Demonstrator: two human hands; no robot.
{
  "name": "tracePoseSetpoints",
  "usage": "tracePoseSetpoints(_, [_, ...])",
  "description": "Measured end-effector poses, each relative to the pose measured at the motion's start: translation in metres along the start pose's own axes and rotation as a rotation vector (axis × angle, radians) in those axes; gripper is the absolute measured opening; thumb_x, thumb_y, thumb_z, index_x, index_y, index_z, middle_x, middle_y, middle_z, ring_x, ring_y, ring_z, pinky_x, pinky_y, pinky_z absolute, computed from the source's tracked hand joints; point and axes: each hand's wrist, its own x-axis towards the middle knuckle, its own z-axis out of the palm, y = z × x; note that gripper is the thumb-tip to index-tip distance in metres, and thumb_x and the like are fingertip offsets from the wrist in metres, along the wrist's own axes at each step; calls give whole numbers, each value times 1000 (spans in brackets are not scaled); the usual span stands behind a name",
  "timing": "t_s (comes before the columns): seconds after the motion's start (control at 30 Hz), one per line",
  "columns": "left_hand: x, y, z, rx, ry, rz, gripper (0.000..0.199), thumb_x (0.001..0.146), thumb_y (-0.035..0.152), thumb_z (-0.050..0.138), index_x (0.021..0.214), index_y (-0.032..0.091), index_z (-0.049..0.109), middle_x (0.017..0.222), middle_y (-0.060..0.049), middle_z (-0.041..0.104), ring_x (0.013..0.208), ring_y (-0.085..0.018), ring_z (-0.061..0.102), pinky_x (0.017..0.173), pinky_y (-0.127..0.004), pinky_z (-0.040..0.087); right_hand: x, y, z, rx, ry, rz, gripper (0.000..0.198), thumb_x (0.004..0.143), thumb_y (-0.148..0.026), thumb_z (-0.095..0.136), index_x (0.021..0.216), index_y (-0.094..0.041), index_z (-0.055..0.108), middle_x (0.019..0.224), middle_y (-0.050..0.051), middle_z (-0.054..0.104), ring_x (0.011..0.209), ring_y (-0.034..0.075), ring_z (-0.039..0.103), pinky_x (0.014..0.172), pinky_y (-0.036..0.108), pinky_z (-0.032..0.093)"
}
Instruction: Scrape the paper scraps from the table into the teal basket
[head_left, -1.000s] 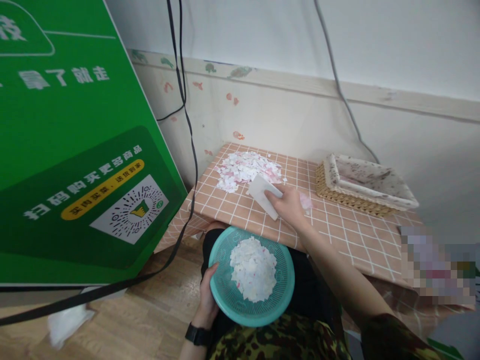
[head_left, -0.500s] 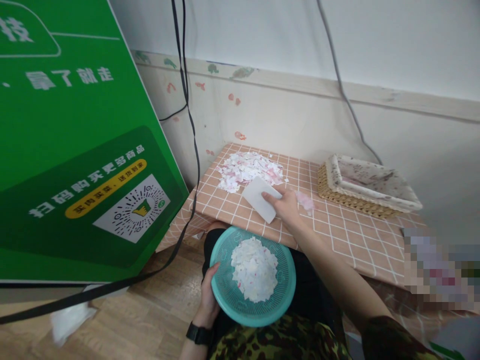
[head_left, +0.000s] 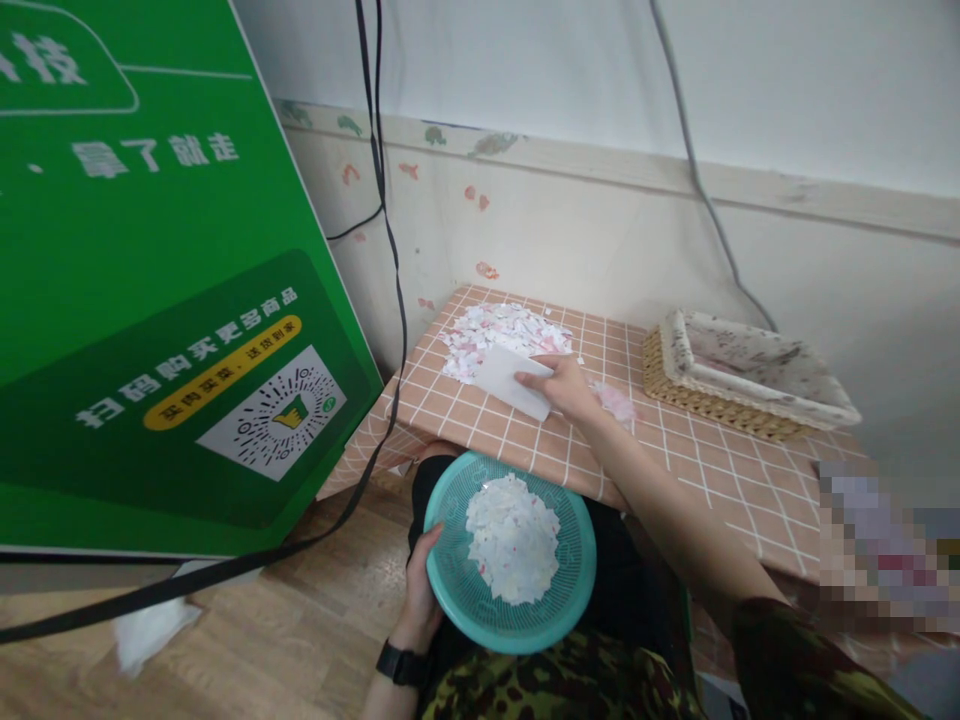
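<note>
My left hand point(head_left: 422, 583) grips the left rim of a teal plastic colander point(head_left: 577, 590) that rests over my lap, below the table's front edge. Inside it lies a heap of small white paper scraps point(head_left: 514, 540) with a few pink specks. Over the table, my right hand point(head_left: 559, 385) holds a flat white scraper point(head_left: 510, 380) between thumb and fingers. The scraper lies against the front of a second pile of white and pink paper scraps point(head_left: 506, 325). Its lower edge is partly hidden. Some pale pink scraps point(head_left: 616, 402) lie just right of my right hand.
A wicker basket point(head_left: 705, 400) with a printed cloth lining stands at the table's right. The checked cloth point(head_left: 480, 425) covers the table. A big green sign point(head_left: 187, 260) and a black strap point(head_left: 360, 480) are on the left. A grey cable point(head_left: 705, 190) hangs along the wall.
My right hand has shifted the scraper slightly back toward the pile and turned it to lie flatter. My left hand and the colander stay nearly in place; the view has shifted a little.
</note>
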Motion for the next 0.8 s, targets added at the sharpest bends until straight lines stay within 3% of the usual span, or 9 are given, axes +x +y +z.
tracePoseSetpoints(0.13, [-1, 0, 1, 9, 6, -3, 26, 63, 31, 70, 80, 12, 71, 77, -8, 73, 72, -27, 67, 74, -41, 50, 8, -10, -6, -45, -128, -10, 19, 68, -31, 63, 73, -13, 67, 61, 2, 61, 50, 10, 48, 44, 22, 36])
tracePoseSetpoints(0.27, [-2, 1, 2, 13, 8, -1, 27, 63, 31, 69, 81, 12, 71, 80, -9, 73, 76, -28, 67, 74, -41, 51, 12, -20, -22, -123, -277, -48, 19, 68, -30, 65, 76, -13, 70, 64, 2, 64, 56, 12, 53, 48, 23, 40])
tracePoseSetpoints(0.4, [0, 1, 0, 2, -11, -26, 28, 64, 33, 69, 83, 11, 71, 79, -9, 73, 74, -28, 67, 73, -40, 50, -4, -32, -25, -259, -217, -150, 22, 75, -33, 60, 83, -15, 71, 69, 2, 67, 60, 13, 57, 52, 25, 43])
tracePoseSetpoints(0.5, [1, 0, 0, 12, -12, -5, 27, 65, 32, 68, 82, 12, 71, 75, -8, 73, 71, -26, 67, 73, -40, 50, -37, -43, -1, -406, -86, -298, 29, 86, -30, 45, 102, -21, 68, 83, 3, 70, 69, 16, 61, 62, 29, 47])
tracePoseSetpoints(0.57, [2, 0, 1, 26, 7, 18, 25, 63, 32, 69, 78, 12, 70, 74, -7, 73, 69, -25, 66, 74, -40, 50, -60, -49, 26, -510, -149, -455, 37, 87, -22, 41, 121, -24, 57, 106, 4, 67, 86, 17, 63, 75, 31, 49])
tracePoseSetpoints(0.67, [0, 1, 4, 42, 22, 36, 23, 61, 31, 70, 76, 13, 70, 73, -7, 72, 71, -27, 66, 74, -41, 50, -84, -51, 67, -702, -263, -675, 44, 88, -16, 37, 130, -19, 47, 127, 9, 55, 109, 22, 55, 83, 36, 49])
tracePoseSetpoints(0.8, [-2, 1, 5, 42, 21, 50, 21, 62, 30, 69, 76, 14, 71, 73, -6, 73, 74, -28, 66, 74, -40, 50, -93, -45, 93, -926, -196, -649, 40, 90, -15, 35, 128, -14, 47, 125, 17, 55, 104, 27, 57, 71, 39, 53])
